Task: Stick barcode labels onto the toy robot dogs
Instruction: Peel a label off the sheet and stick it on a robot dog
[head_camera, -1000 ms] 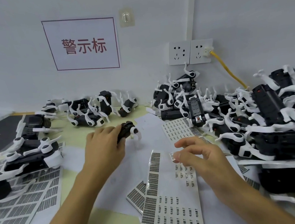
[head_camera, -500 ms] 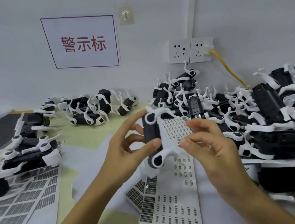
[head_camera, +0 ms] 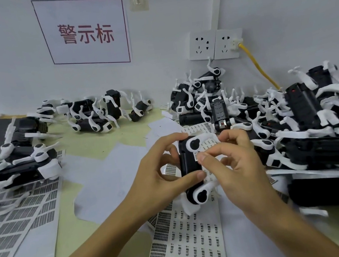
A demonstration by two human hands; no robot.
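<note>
The desk (head_camera: 106, 140), pale yellow-green, runs wall to wall. At three o'clock, a big heap of toy robot dogs (head_camera: 304, 124) is piled black and white. At nine o'clock, a smaller cluster of dogs (head_camera: 19, 166) sits on used label sheets (head_camera: 15, 220). At six o'clock lies the barcode label sheet (head_camera: 188, 239). Dead centre, above that sheet, the held toy dog (head_camera: 189, 164) stands on end. The left hand (head_camera: 159, 172) grips its black body, thumb at six o'clock, fingers curled over the top. The right hand (head_camera: 239, 162) pinches a small white label (head_camera: 197, 153) against the dog's side, thumb and forefinger pressed together.
</note>
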